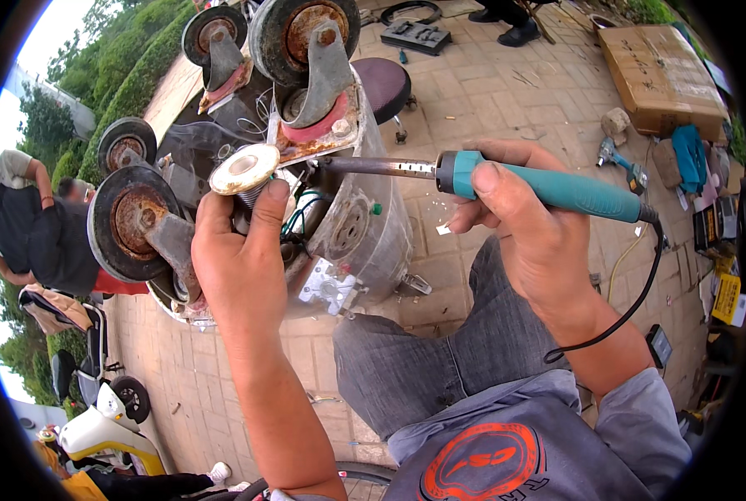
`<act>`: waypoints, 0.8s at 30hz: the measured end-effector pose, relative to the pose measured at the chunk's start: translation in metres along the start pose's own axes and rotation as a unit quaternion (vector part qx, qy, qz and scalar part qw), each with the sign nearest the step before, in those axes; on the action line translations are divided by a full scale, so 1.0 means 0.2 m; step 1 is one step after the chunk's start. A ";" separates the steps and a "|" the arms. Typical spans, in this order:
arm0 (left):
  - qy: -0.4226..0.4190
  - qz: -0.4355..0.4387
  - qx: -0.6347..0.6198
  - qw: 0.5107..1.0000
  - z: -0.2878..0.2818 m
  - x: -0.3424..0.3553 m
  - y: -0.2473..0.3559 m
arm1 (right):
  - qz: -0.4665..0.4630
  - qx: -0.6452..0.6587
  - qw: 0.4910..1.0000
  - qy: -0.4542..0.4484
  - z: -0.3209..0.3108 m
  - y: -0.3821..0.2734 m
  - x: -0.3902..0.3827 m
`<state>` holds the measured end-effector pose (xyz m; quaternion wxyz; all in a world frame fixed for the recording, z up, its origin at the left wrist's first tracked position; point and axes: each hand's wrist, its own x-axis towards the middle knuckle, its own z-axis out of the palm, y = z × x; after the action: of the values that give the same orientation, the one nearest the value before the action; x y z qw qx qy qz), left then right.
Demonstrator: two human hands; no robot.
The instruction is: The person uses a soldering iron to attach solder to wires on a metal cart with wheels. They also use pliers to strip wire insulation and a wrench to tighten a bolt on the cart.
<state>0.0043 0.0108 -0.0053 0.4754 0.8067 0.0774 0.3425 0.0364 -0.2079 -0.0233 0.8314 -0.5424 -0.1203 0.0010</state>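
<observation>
My left hand [243,259] grips a small spool [245,169], its pale round flange stained brown and a grey winding below it, probably solder wire. My right hand [527,217] is closed round the teal handle of a soldering iron [569,188]. Its dark metal shaft points left, and the tip reaches the open underside of an upturned metal drum [373,225], close to the spool. Whether the tip touches anything is hidden. Rusty caster wheels [135,225] stick up from the drum's rim. Green and dark wires [304,213] show inside, beside my left fingers.
The iron's black cord [632,313] loops beside my right forearm. A purple stool [383,88] stands behind the drum. On the paving at right are a cordless drill [619,163] and a cardboard box [661,75]. People and a scooter [110,426] are at left.
</observation>
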 end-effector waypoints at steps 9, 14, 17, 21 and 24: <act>-0.018 0.000 0.013 1.000 0.00 0.00 0.00 | 0.012 -0.010 1.000 -0.011 0.00 0.00 0.00; -0.026 -0.004 0.039 0.999 0.00 0.00 0.01 | 0.009 -0.004 1.000 -0.010 0.00 0.01 0.01; -0.029 0.001 0.052 0.998 0.00 0.00 0.02 | 0.012 -0.004 1.000 -0.010 0.00 0.00 0.01; -0.026 -0.003 0.065 0.998 0.01 0.01 0.03 | 0.020 -0.001 1.000 -0.004 0.00 0.00 0.00; -0.026 -0.006 0.059 0.998 0.01 0.01 0.03 | 0.017 0.000 1.000 0.000 0.00 0.00 0.01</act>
<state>0.0056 0.0074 -0.0005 0.4306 0.8417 0.0896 0.3132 0.0375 -0.2068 -0.0231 0.8316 -0.5440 -0.1113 0.0148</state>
